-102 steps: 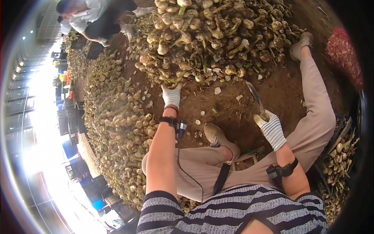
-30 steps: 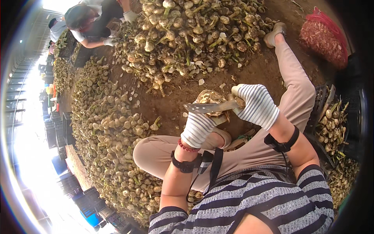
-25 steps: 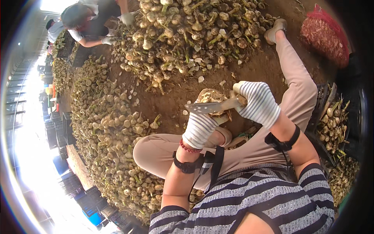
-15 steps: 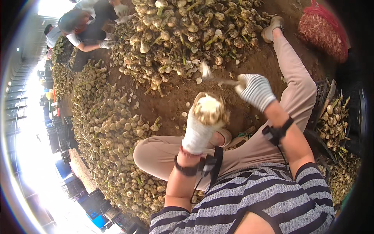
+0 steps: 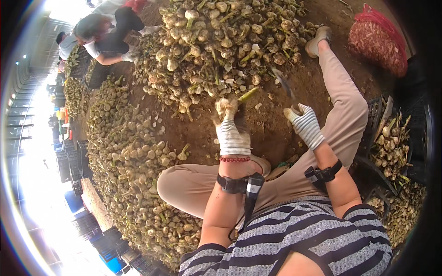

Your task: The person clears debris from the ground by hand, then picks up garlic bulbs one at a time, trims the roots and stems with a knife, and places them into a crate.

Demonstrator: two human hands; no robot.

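Observation:
My left hand (image 5: 233,134), in a white knitted glove, reaches forward to the near edge of a big garlic heap (image 5: 221,41). Its soiled fingers are curled around what appears to be a garlic bulb (image 5: 225,108); blur and the fingers hide most of it. A green stem (image 5: 249,94) juts out beside the fingertips. To the right, my gloved right hand (image 5: 305,125) is closed on the handle of a knife (image 5: 286,85). Its blade points up and leftward over the soil, apart from the bulb.
More garlic (image 5: 133,152) spreads along my left. A red mesh sack (image 5: 377,43) stands at the far right, beyond my outstretched leg. Crates with garlic (image 5: 391,147) are close on my right. Another person (image 5: 108,32) crouches at the far left.
My left hand has moved forward and left from above my lap, turning so the bulb's white cut face no longer shows. The knife has swung from pointing left to pointing up, away from the bulb.

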